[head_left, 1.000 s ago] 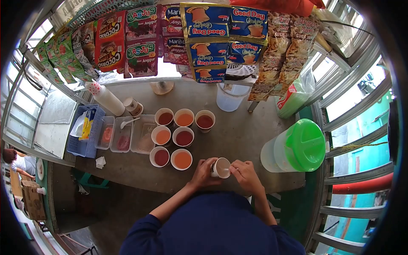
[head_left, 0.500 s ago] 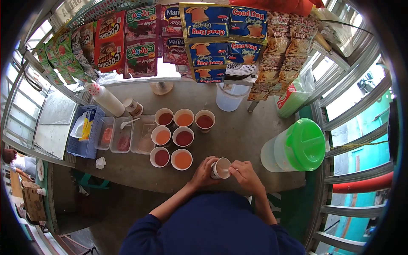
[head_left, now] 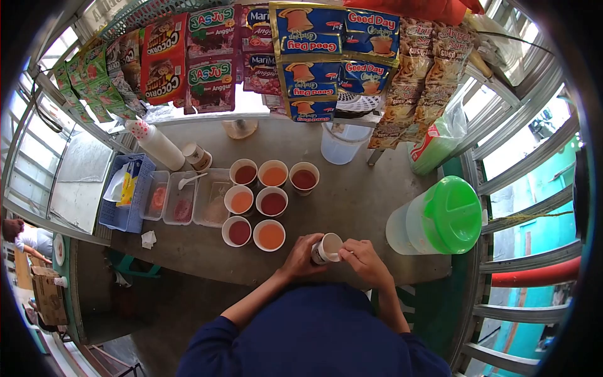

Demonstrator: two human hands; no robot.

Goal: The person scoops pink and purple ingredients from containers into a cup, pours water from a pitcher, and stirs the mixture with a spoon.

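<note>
A paper cup stands near the table's front edge, with my left hand wrapped round its left side. My right hand pinches the handle of a white spoon that dips into this cup. What lies at the bottom of the cup is hard to make out. Just left of my hands, several paper cups hold orange or dark red liquid. Farther left, clear plastic containers hold reddish and pale contents, and a white scoop rests on them.
A pitcher with a green lid stands on the right. Sachet strips hang above the table's far side. A blue basket, a white bottle and an upside-down cup stand left. A clear bucket is at the back.
The spoon and my right hand have shifted very slightly within and beside the cup. My left hand keeps its hold. The view has moved a little.
</note>
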